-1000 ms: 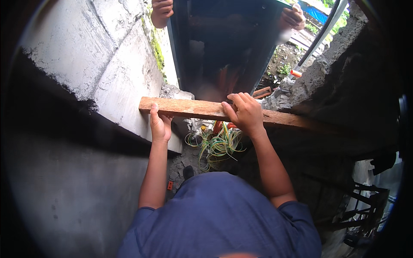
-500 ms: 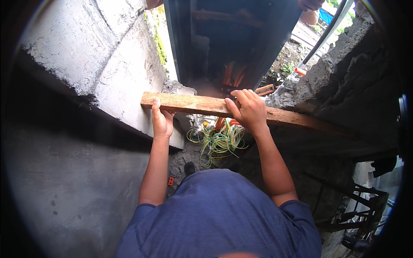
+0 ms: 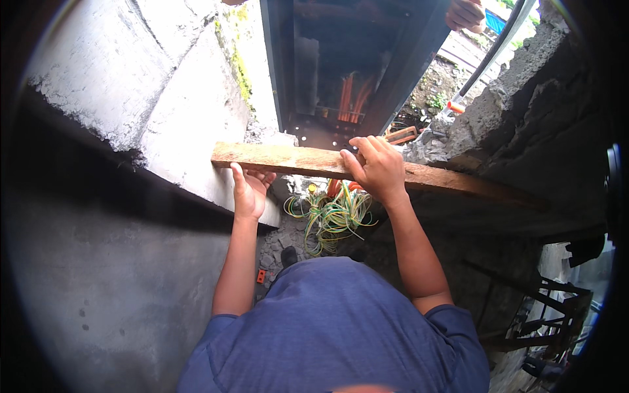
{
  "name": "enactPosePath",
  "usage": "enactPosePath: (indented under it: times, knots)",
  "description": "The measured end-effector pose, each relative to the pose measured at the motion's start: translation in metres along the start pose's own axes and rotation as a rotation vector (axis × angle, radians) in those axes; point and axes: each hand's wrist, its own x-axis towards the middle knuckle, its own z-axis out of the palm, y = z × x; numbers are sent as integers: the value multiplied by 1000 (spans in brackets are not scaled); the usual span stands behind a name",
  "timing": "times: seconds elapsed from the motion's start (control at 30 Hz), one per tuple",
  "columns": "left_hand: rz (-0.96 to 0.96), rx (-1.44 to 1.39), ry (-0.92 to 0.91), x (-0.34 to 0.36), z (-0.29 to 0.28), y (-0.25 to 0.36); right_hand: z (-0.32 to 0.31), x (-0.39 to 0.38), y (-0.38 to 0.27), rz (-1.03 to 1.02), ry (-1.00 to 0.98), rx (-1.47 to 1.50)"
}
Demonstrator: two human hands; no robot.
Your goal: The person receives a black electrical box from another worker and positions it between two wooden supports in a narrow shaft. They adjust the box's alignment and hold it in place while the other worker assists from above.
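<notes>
A long wooden beam (image 3: pixel 288 158) lies crosswise in front of me, its left end against the pale concrete wall and its right part running into shadow. My right hand (image 3: pixel 378 168) is closed over the beam near the middle, thumb on the near side. Just under the left end is my left hand (image 3: pixel 250 191), palm up, with thumb and fingers apart; a light touch against the wood cannot be ruled out. Beyond the beam stands a dark metal cabinet (image 3: pixel 341 59), with orange conduits showing in it. Another person's hand (image 3: pixel 466 14) is at its upper right edge.
Coiled green-yellow wires (image 3: pixel 337 219) hang below the beam. Broken concrete (image 3: pixel 501 98) juts out at right, and a concrete ledge (image 3: pixel 190 124) at left. Rubble and an orange block (image 3: pixel 261 276) lie near my foot. An orange-tipped pipe (image 3: pixel 457 107) stands outside.
My left hand has loosened from the beam's end, its thumb dropping off the front face. The cabinet has shifted and tilted, showing more of its inside. My right hand stays in place.
</notes>
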Motion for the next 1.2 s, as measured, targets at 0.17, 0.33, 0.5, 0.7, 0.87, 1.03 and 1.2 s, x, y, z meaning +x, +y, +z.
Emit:
enactPosePath:
  times: [0.17,0.33,0.5,0.7,0.87,1.03,1.2]
  knots:
    - [-188,-52,-31,-49,-25,-42,2,-1,3,-8,7,4]
    - [-409,106,157,-75,-43,-74,3,-1,5,-8,-2,8]
    - [-491,207,181,-74,-43,-84,1,0,3,-7,-8,16]
    - [-510,256,115,-69,-35,-89,1,0,5,9,101,74]
    - [-622,185,118,-63,-32,-109,2,-2,9,35,232,168]
    - [-703,134,159,-34,-11,-135,1,-4,10,-85,327,235]
    - [-635,86,-12,-15,2,-149,-7,-8,7,-35,406,424]
